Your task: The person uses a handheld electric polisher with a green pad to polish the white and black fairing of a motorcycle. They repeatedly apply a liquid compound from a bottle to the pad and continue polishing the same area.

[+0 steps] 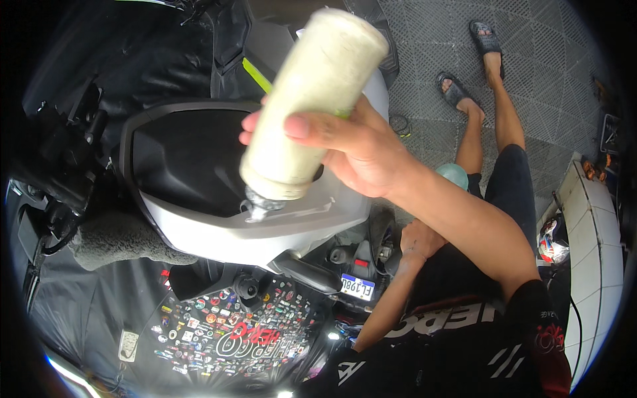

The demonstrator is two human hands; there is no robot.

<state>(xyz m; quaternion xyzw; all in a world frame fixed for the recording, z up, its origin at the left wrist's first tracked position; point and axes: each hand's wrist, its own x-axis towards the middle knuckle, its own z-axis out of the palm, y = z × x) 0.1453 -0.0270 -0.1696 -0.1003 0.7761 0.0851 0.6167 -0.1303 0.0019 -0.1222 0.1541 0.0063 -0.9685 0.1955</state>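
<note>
My right hand (361, 146) grips a pale cream squeeze bottle (312, 99), the thumb across its front and the fingertips showing past its far side. The bottle is tilted with its dark nozzle end down, just over the rim of a white-and-black motorcycle body panel (206, 222). Whether the nozzle touches the panel I cannot tell. Close to my body, my left hand (421, 240) is closed, partly hidden by my right forearm; what it holds, if anything, does not show. A pale green rounded thing (452, 176) shows beyond my right forearm.
A black mat covered with small stickers (232, 331) lies at lower left. A grey fluffy cloth (119, 239) hangs beside the panel. Below the panel are a black lever-like part (305, 272) and a licence plate (358, 286). A tiled white ledge (590, 239) stands at right, grey grid flooring (424, 40) beyond.
</note>
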